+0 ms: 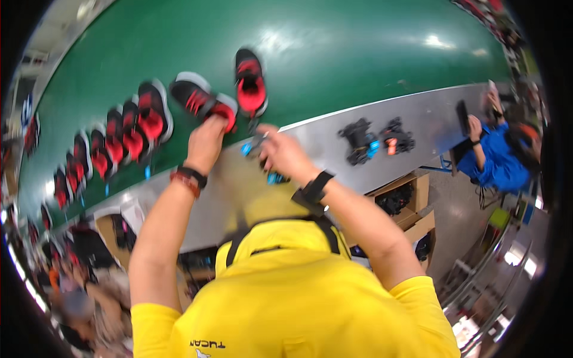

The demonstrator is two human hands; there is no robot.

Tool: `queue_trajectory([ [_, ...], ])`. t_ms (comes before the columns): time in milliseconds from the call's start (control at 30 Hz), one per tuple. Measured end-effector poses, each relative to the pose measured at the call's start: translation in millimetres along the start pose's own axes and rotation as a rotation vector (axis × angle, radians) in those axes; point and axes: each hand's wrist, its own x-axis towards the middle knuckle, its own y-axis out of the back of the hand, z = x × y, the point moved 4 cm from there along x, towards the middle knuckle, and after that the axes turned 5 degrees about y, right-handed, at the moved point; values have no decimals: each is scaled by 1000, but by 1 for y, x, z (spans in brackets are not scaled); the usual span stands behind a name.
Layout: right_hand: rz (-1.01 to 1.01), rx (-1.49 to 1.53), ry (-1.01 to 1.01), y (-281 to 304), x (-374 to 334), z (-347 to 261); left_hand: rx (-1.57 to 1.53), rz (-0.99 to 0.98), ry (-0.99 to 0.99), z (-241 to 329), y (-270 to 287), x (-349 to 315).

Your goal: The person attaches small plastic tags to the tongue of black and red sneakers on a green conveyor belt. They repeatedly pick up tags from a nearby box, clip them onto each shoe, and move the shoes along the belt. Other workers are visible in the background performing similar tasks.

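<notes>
On the green table [358, 53], beyond the metal ledge [319, 140], there is a row of shoes [132, 128]. The slanted shoe [194, 97] lies near the table's border, and the left hand [206, 143] seems closed on its heel; another shoe [248, 74] is just beside. The right hand [285, 156], apart from the left, seems to pinch a small dark piece [256, 142]. If this grip is loose, I think the piece could slip down. Blur hides its exact shape, and the left fingertips are difficult to see
</notes>
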Motion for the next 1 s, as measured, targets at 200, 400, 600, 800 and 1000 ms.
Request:
queue_trajectory([
  [200, 35, -51, -2, -13, 2, -8, -55, 33, 97, -6, -2, -13],
  [400, 50, -42, 4, -24, 12, -9, -87, 64, 102, -8, -1, -17],
  [600, -6, 40, -53, -30, 20, -3, -94, 75, 109, -14, -2, -18],
  [800, -178, -110, -43, -39, 24, 2, -31, 42, 108, -21, -5, -19],
  [1000, -373, -253, -107, -30, 44, -17, 53, -32, 52, -30, -1, -12],
])
